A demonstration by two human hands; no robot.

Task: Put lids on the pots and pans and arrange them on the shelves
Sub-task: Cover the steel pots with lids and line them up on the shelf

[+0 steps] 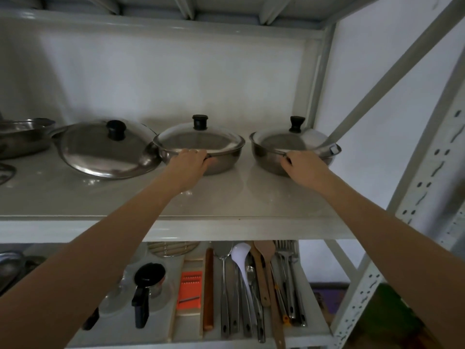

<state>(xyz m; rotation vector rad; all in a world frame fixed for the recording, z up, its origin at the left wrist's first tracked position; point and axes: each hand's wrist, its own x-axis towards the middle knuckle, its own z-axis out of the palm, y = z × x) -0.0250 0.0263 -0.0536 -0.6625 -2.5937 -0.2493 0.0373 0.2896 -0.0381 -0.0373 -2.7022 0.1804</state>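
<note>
Progress: well advanced, by judgement; three lidded vessels stand in a row on the upper shelf point(176, 205).
Left pan point(105, 152): wide, lid with black knob seated, resting against the middle pot.
Middle pot point(221, 159): glass lid point(198, 141) seated level; left hand point(191, 162) grips its near rim handle, fingers curled over.
Right pot point(266, 162): lid point(281, 142) on, black knob up, seating at far right edge hard to judge; right hand point(302, 167) grips its near handle, fingers curled round it.
Placement: both pots rest on the shelf, slightly apart, back toward the wall.
Remaining: one unlidded steel bowl or pan point(22, 139) at far left, cut by the frame edge; need for a lid cannot be told.
Lower shelf: ladles, spatulas, forks point(284, 258), orange grater point(190, 289), black-handled cup point(148, 280).
Hidden: fingertips behind pot handles; top shelf contents out of view; dark items at lower left indistinct.
Unclear: white tag or clip at right pot's far rim point(334, 148).
</note>
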